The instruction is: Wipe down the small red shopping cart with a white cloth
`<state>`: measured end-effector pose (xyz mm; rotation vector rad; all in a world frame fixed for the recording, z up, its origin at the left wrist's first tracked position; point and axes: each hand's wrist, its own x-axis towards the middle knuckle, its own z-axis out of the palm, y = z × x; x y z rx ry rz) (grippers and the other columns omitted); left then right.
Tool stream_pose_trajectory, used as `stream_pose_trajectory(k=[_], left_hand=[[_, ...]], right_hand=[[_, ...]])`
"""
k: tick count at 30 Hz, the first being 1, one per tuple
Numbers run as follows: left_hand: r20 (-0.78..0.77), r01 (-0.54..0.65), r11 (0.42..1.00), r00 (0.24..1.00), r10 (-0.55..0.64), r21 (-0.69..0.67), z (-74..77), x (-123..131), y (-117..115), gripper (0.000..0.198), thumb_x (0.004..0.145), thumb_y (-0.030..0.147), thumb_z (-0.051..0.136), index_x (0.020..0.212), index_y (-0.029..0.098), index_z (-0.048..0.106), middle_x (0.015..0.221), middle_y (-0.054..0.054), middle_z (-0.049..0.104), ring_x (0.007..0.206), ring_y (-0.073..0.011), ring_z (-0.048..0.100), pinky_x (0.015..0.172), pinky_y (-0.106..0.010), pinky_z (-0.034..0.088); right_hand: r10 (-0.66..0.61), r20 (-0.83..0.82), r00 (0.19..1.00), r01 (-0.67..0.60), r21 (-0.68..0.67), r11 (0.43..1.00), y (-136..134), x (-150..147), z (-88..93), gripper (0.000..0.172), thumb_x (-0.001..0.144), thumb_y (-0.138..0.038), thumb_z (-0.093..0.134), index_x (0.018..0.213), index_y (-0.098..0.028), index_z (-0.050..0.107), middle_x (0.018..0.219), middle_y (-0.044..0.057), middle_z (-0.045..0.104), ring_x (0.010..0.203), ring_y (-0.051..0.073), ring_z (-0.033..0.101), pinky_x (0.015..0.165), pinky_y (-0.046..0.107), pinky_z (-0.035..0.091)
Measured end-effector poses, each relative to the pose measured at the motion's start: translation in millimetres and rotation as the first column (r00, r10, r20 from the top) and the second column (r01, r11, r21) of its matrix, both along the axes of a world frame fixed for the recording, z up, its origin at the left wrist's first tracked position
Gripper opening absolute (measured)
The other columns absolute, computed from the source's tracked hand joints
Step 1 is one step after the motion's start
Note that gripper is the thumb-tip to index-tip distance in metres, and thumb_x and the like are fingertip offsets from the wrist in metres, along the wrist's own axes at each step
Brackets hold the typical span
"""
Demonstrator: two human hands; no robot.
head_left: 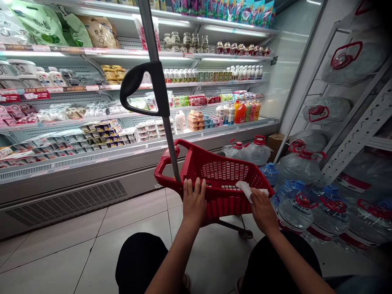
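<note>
A red plastic rolling shopping basket (226, 206) with perforated walls stands in front of my knees. My left hand (195, 200) grips its near rim by the pole, fingers laid over the edge and the thumb hidden. At the right end of the same rim, my right hand (262, 208) is closed on a white wipe (245, 190), which is bunched against the basket's edge. A grey metal pole (170, 141) rises from the basket's left side, tilted to the left. It carries a black loop handle (162, 92).
A lit refrigerated shelf unit (134, 163) runs behind the basket, stocked with yogurts, bottles and pouches. Several large water bottles (295, 212) crowd the floor to the right, beside a metal rack (361, 126). A small wheel (245, 234) shows under the basket on the tiled floor (122, 237).
</note>
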<state>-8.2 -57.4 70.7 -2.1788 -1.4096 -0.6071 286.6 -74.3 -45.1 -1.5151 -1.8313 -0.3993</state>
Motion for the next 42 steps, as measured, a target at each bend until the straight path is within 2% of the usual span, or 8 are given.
stream_pose_trajectory(k=[7, 10, 14, 18, 21, 28, 33, 42], left_hand=[[-0.033, -0.04, 0.999, 0.999, 0.04, -0.008, -1.5, 7.1, -3.9, 0.056, 0.082, 0.023, 0.069, 0.138, 0.023, 0.062, 0.133, -0.008, 0.064, 0.139, -0.0458, 0.043, 0.126, -0.069, 0.017], [-0.05, -0.027, 1.0, 0.998, 0.028, 0.004, -2.1, 4.7, -4.5, 0.057, 0.083, 0.024, 0.069, 0.14, 0.024, 0.061, 0.133, -0.007, 0.063, 0.138, -0.0455, 0.044, 0.125, -0.069, 0.017], [-0.049, -0.029, 0.999, 0.998, 0.03, 0.015, -1.6, 3.6, -3.6, 0.057, 0.082, 0.022, 0.07, 0.139, 0.022, 0.061, 0.133, -0.008, 0.063, 0.138, -0.0453, 0.044, 0.126, -0.069, 0.017], [-0.049, -0.028, 0.999, 0.998, 0.03, 0.029, -2.5, 5.0, -2.4, 0.055, 0.083, 0.022, 0.069, 0.137, 0.022, 0.062, 0.134, -0.008, 0.063, 0.137, -0.0453, 0.044, 0.125, -0.07, 0.018], [-0.049, -0.027, 0.999, 0.998, 0.029, 0.039, -4.6, 4.9, -2.2, 0.054, 0.083, 0.022, 0.069, 0.137, 0.022, 0.063, 0.135, -0.009, 0.063, 0.138, -0.0437, 0.045, 0.125, -0.07, 0.018], [-0.046, -0.017, 0.999, 0.999, 0.019, 0.051, -8.2, 1.8, -4.0, 0.056, 0.083, 0.023, 0.07, 0.139, 0.023, 0.062, 0.137, -0.008, 0.063, 0.138, -0.0423, 0.045, 0.126, -0.068, 0.019], [-0.037, -0.014, 0.998, 0.999, 0.017, 0.06, -9.2, 1.4, -4.2, 0.054, 0.085, 0.023, 0.068, 0.139, 0.022, 0.062, 0.138, -0.008, 0.063, 0.137, -0.0429, 0.045, 0.126, -0.068, 0.019], [-0.059, -0.003, 0.997, 0.998, 0.007, 0.071, -13.0, -2.0, -2.9, 0.053, 0.09, 0.023, 0.064, 0.144, 0.022, 0.061, 0.139, -0.006, 0.064, 0.136, -0.0418, 0.046, 0.124, -0.064, 0.024]], right_hand=[[0.047, -0.256, 0.966, -0.041, 0.028, 0.999, 8.9, -43.7, 15.1, 0.042, 0.106, -0.039, 0.037, 0.131, -0.018, 0.065, 0.135, 0.015, 0.068, 0.133, 0.031, 0.058, 0.111, 0.051, 0.046], [-0.006, -0.286, 0.958, -0.015, -0.07, 0.997, 14.4, -56.4, 34.4, 0.044, 0.108, -0.046, 0.034, 0.126, -0.02, 0.066, 0.116, 0.013, 0.075, 0.11, 0.03, 0.07, 0.087, 0.041, 0.055], [-0.168, -0.182, 0.969, 0.141, -0.15, 0.979, 19.2, -40.2, 70.3, 0.042, 0.109, -0.045, 0.032, 0.122, -0.02, 0.064, 0.088, 0.007, 0.074, 0.074, 0.024, 0.07, 0.058, 0.03, 0.043], [-0.173, -0.038, 0.984, 0.175, 0.032, 0.984, 24.0, -31.1, 107.5, 0.031, 0.106, -0.037, 0.043, 0.11, -0.021, 0.068, 0.105, 0.01, 0.072, 0.095, 0.024, 0.068, 0.066, 0.029, 0.044], [-0.094, 0.009, 0.996, 0.095, -0.059, 0.994, 22.1, -57.3, 121.9, 0.025, 0.104, -0.033, 0.048, 0.112, -0.025, 0.071, 0.109, 0.007, 0.071, 0.089, 0.02, 0.069, 0.062, 0.027, 0.044], [0.222, -0.228, 0.948, -0.257, -0.135, 0.957, 15.0, -97.4, 114.1, 0.04, 0.11, -0.04, 0.034, 0.13, -0.031, 0.068, 0.121, 0.005, 0.073, 0.107, 0.021, 0.07, 0.08, 0.032, 0.057], [0.4, 0.044, 0.915, -0.394, -0.101, 0.913, 24.9, -71.0, 89.6, 0.044, 0.108, -0.035, 0.044, 0.151, -0.031, 0.052, 0.144, 0.005, 0.063, 0.132, 0.024, 0.059, 0.109, 0.043, 0.05], [0.309, 0.023, 0.951, -0.31, 0.079, 0.947, 29.5, -126.9, 65.4, 0.052, 0.106, -0.016, 0.042, 0.156, -0.029, 0.044, 0.139, 0.003, 0.068, 0.122, 0.02, 0.067, 0.105, 0.038, 0.054]])
